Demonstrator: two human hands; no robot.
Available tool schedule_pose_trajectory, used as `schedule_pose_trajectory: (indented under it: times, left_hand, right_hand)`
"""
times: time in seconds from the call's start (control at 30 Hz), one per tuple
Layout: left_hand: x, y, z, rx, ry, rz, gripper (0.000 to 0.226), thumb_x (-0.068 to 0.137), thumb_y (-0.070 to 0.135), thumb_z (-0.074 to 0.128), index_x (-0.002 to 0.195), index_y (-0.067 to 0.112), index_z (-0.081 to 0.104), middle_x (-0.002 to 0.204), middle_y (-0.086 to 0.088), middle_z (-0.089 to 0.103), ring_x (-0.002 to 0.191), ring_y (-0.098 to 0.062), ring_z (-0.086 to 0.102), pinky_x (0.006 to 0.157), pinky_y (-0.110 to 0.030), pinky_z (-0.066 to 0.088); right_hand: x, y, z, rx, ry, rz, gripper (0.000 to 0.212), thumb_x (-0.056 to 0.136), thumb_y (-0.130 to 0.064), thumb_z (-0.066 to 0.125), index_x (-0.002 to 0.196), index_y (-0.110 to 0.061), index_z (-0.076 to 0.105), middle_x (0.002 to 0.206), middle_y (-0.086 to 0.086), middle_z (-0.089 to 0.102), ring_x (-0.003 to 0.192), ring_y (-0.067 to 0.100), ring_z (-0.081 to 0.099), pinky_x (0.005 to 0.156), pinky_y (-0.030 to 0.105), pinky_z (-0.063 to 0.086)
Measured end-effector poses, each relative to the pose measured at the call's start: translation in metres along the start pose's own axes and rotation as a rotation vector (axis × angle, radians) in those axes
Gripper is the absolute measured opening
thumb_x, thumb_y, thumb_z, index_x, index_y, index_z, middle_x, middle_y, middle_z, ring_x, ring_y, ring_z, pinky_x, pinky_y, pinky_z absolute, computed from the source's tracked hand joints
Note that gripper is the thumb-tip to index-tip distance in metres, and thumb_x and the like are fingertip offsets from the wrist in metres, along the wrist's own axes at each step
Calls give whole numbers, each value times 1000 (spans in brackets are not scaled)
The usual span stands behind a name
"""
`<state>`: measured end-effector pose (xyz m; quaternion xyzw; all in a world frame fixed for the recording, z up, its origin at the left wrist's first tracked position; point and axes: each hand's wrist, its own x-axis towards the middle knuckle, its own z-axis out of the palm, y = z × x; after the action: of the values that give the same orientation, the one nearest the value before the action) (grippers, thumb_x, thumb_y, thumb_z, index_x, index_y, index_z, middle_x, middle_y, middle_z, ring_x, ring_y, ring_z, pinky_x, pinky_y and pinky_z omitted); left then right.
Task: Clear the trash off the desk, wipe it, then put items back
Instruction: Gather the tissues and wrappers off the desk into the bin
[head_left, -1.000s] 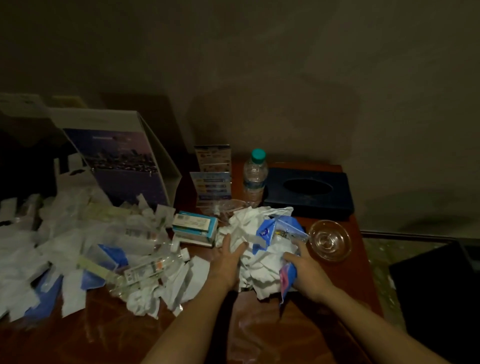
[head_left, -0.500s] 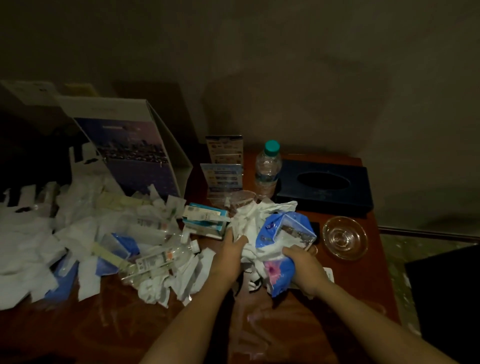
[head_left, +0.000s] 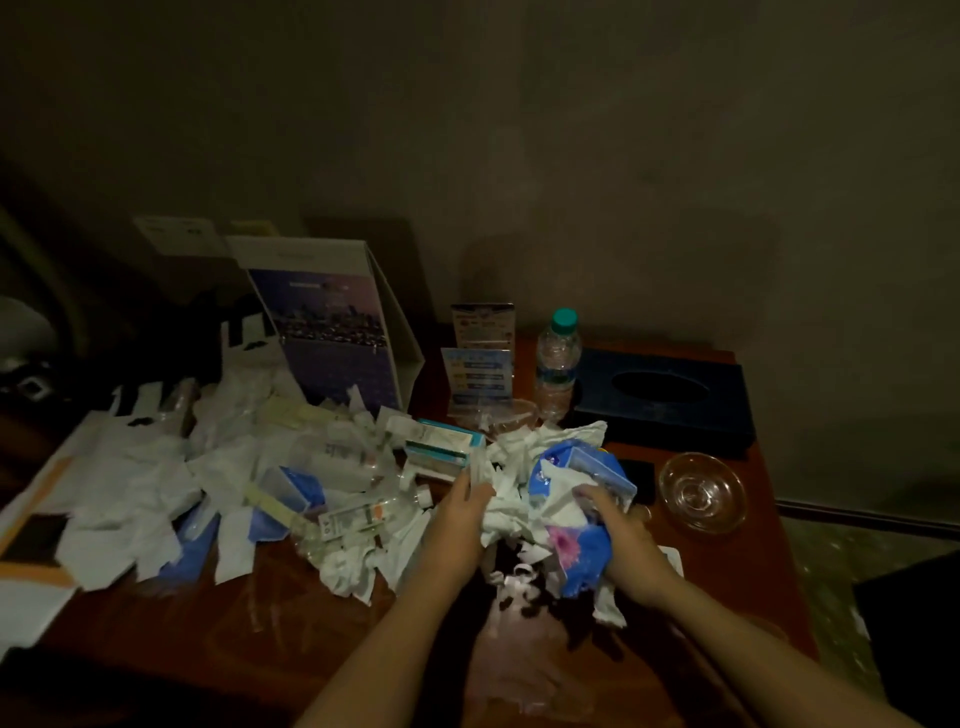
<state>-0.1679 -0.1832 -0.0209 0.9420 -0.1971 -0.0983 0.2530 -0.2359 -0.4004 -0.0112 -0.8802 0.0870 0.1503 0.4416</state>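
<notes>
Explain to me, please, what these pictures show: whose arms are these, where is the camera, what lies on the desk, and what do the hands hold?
There is no machine: the arms belong to a person. All pictures come from one camera on the person's head, looking down. The left hand and right hand together grip a bundle of crumpled paper and blue wrappers at the desk. More paper trash lies to the left. Behind stand a bottle and a dark tissue box; a glass bowl sits to the right. The room is dim, so small details are unclear.
</notes>
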Motion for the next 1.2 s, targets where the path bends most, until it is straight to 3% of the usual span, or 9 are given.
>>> schedule_pose_trajectory:
  times: [0.13, 0.3, 0.5, 0.6, 0.67, 0.77, 0.87, 1.03, 1.2]
  left_hand:
    - [-17, -11, -12, 35, 13, -54, 44, 80, 26, 71, 118, 12, 54, 130, -8, 42, 107, -25, 54, 83, -29, 47]
    - [-40, -26, -8, 72, -16, -173, 36, 82, 20, 65, 115, 22, 51, 103, 2, 37, 95, -22, 53, 73, -26, 43]
    - [-48, -37, 4, 66, -84, -340, 76, 80, 26, 69, 132, 47, 18, 125, -6, 44, 107, -27, 54, 88, -40, 51]
    - [-46, -35, 6, -3, -57, -384, 80, 83, 34, 65, 136, 55, 10, 138, -4, 44, 119, -25, 51, 98, -42, 45]
    - [-46, -34, 6, -54, -47, -399, 76, 87, 29, 62, 140, 52, 13, 143, -3, 43, 124, -24, 48, 104, -39, 41]
    - [-42, -31, 7, -43, -64, -367, 64, 91, 21, 57, 145, 36, 27, 138, -7, 48, 123, -22, 49, 100, -27, 37]
    - [-41, -27, 6, 14, -94, -350, 59, 92, 25, 56, 145, 31, 29, 133, -9, 51, 119, -23, 51, 94, -26, 39]
    - [-38, -21, 6, 60, -116, -373, 55, 89, 19, 59, 137, 28, 36, 122, -9, 56, 110, -26, 57, 89, -32, 47]
    - [-33, -17, 12, 39, -179, -404, 69, 91, 19, 57, 148, 36, 22, 128, -10, 51, 116, -27, 52, 95, -35, 45]
  right_hand:
    - [5, -12, 5, -54, -43, -30, 71, 88, -19, 64, 146, -27, 24, 141, 9, 42, 123, 19, 46, 102, 31, 41]
    - [16, -6, 11, -111, -106, 45, 88, 84, -20, 69, 150, -21, 11, 145, 14, 39, 131, 26, 42, 101, 33, 39]
    - [43, -3, 14, -157, -147, 132, 98, 87, -17, 63, 150, -14, -12, 142, 20, 40, 121, 34, 49, 98, 40, 42]
    - [63, 1, 15, -270, -156, 173, 76, 85, -22, 66, 145, -7, 22, 135, 18, 48, 118, 32, 51, 92, 34, 43]
    - [73, 6, 18, -388, -140, 170, 44, 80, -23, 68, 118, -8, 51, 120, 15, 59, 106, 29, 57, 83, 31, 46]
    - [72, 5, 21, -508, -127, 159, 21, 83, -19, 61, 102, -10, 59, 108, 12, 65, 96, 27, 61, 75, 31, 48]
    - [70, 5, 26, -587, -49, 44, 45, 84, -14, 60, 126, -18, 43, 116, 8, 61, 102, 26, 61, 77, 34, 49]
    - [81, 11, 20, -581, -128, 6, 104, 85, -14, 62, 145, -38, -19, 106, 7, 64, 84, 20, 61, 63, 31, 50]
    - [97, 4, 15, -596, -267, -22, 100, 84, -15, 64, 150, -36, -8, 138, 7, 50, 115, 26, 55, 79, 32, 49]
